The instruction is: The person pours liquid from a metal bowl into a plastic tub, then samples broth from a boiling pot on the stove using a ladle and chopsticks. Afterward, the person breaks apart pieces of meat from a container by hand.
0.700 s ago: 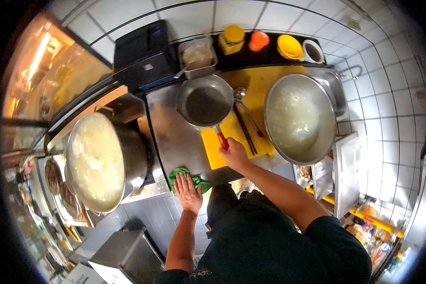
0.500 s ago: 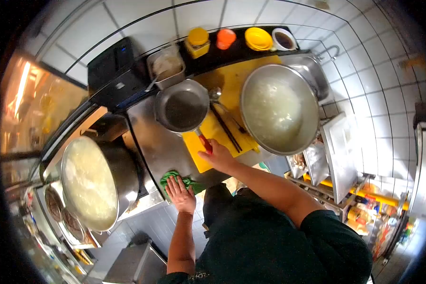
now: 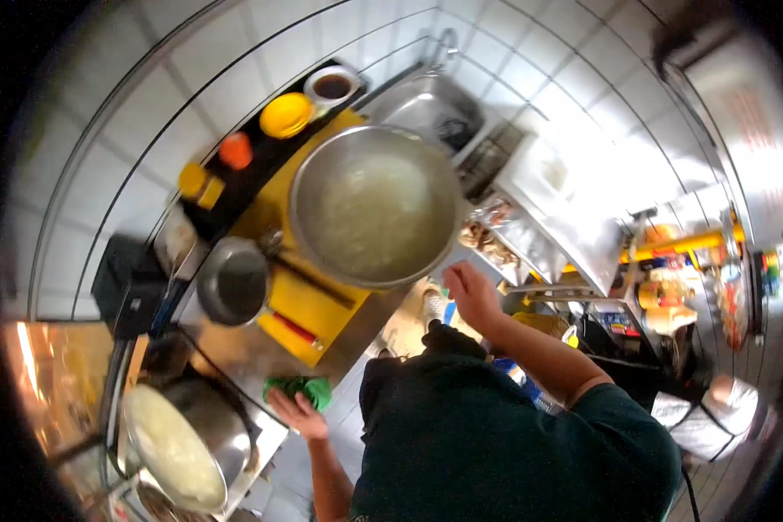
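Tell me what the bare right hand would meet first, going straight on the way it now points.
Likely the large, round, silver metal bowl of cloudy, pale liquid, which lies just ahead of the right hand; how their heights compare is unclear.

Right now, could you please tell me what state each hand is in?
Left hand: open, laid on the green cloth.
Right hand: loosely closed, with nothing visible in it.
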`<state>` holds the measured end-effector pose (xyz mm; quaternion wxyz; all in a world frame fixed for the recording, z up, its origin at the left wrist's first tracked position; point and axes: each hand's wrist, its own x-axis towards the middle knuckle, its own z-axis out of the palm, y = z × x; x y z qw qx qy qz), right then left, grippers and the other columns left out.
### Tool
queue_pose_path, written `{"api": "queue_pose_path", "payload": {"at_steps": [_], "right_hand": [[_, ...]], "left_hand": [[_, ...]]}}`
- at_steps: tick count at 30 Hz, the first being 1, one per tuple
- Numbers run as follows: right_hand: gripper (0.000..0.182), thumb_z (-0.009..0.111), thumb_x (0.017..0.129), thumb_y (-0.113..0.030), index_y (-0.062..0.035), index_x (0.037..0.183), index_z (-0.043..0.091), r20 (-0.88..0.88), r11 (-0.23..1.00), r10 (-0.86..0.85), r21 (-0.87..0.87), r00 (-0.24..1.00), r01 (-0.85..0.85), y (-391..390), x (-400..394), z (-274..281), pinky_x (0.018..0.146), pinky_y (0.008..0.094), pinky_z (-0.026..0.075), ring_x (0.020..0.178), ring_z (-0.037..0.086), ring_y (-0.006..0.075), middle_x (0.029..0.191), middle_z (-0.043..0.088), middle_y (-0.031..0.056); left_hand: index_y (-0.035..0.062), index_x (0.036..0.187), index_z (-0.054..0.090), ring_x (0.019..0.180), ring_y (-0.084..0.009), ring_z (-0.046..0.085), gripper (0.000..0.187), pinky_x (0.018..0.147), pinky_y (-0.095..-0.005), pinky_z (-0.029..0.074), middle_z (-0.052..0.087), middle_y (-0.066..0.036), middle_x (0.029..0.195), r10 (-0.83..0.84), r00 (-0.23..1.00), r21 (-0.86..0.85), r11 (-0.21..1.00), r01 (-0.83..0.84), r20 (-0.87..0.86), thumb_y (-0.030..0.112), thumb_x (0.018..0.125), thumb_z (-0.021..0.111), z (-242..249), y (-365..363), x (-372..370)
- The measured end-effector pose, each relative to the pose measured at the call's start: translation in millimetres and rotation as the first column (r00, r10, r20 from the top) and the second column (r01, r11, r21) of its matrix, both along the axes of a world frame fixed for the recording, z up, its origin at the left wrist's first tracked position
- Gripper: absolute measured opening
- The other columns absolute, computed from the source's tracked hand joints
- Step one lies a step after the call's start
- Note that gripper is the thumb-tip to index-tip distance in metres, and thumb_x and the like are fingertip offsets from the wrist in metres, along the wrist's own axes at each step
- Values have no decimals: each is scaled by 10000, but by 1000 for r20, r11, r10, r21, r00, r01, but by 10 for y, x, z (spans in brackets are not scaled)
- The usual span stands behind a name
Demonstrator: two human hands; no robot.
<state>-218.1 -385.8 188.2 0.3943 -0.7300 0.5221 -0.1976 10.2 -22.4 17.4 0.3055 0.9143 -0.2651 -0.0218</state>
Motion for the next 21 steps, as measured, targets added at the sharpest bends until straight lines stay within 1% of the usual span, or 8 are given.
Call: {"api": "queue_pose_path", "payload": {"at_steps": [2, 6, 9, 11, 13, 15, 18, 21], "right_hand": [[286, 566, 969, -278, 7, 970, 579, 276, 961, -258, 168, 926, 217, -509, -444, -415, 569, 340, 486, 684, 639, 212, 811, 643, 117], [419, 583, 948, -373, 3, 1122, 522, 390, 597, -802, 541, 453, 592, -1369, -1350, -712, 605, 324, 515, 822, 652, 214, 1101, 597, 198], [625, 597, 931, -359, -8, 1386, 352, 447, 430, -858, 352, 254, 832, -2219, -2061, -1265, 546, 312, 487, 651, 604, 228, 862, 623, 150], [680, 640, 895, -359, -7, 1411, 373, 282, 384, -893, 75, 350, 920, -2737, -2585, -1629, 540, 309, 493, 636, 595, 203, 865, 635, 142], [736, 682, 859, -359, -5, 1437, 394, 54, 508, -852, -161, 521, 846, -3110, -3041, -1911, 534, 306, 498, 621, 586, 177, 867, 646, 133], [656, 663, 849, -250, 1, 1412, 440, 5, 672, -727, -201, 686, 713, -3203, -3138, -1701, 560, 302, 514, 600, 608, 161, 860, 660, 118], [596, 656, 822, -235, -12, 1355, 511, -3, 730, -681, -86, 732, 678, -3232, -3156, -1415, 812, 408, 511, 884, 660, 346, 939, 684, 196], [544, 617, 815, -152, -1, 1330, 529, 75, 719, -695, 44, 715, 694, -3152, -2987, -906, 750, 396, 520, 813, 669, 305, 854, 679, 174]], "left_hand": [[6, 1465, 363, 1424, -406, 251, 562, 1168, -522, 205, 282, -244, 1530, 41, 987, -85, 996, -28, 153, 356, 1027, 413, 28, -149, -29], [-17, 1496, 254, 1435, -417, 218, 618, 1176, -534, 174, 245, -266, 1536, -16, 990, -8, 1000, 17, 140, 365, 1028, 388, 630, -610, -374], [-29, 1485, 263, 1425, -415, 242, 585, 1165, -532, 195, 266, -268, 1526, -85, 977, -24, 996, 91, 196, 228, 1002, 469, 789, -1098, -608], [-36, 1478, 275, 1417, -418, 255, 574, 1160, -518, 208, 275, -270, 1521, -110, 971, -33, 992, 120, 213, 176, 989, 491, 906, -1426, -741], [-41, 1471, 287, 1409, -421, 268, 568, 1157, -501, 218, 285, -272, 1516, -123, 966, -19, 991, 131, 227, 139, 979, 506, 935, -1639, -886], [-42, 1465, 299, 1402, -423, 281, 566, 1152, -490, 227, 295, -273, 1511, -101, 988, -164, 979, 119, 117, 122, 971, 520, 1001, -1895, -1060], [-38, 1454, 324, 1379, -414, 334, 550, 1139, -471, 257, 340, -270, 1488, -47, 996, -247, 967, 63, 70, 124, 971, 530, 1009, -2097, -1210], [-42, 1436, 354, 1355, -399, 378, 514, 1128, -452, 284, 391, -258, 1460, 7, 998, -238, 971, 9, 66, 121, 979, 521, 1036, -2255, -1305]]}}
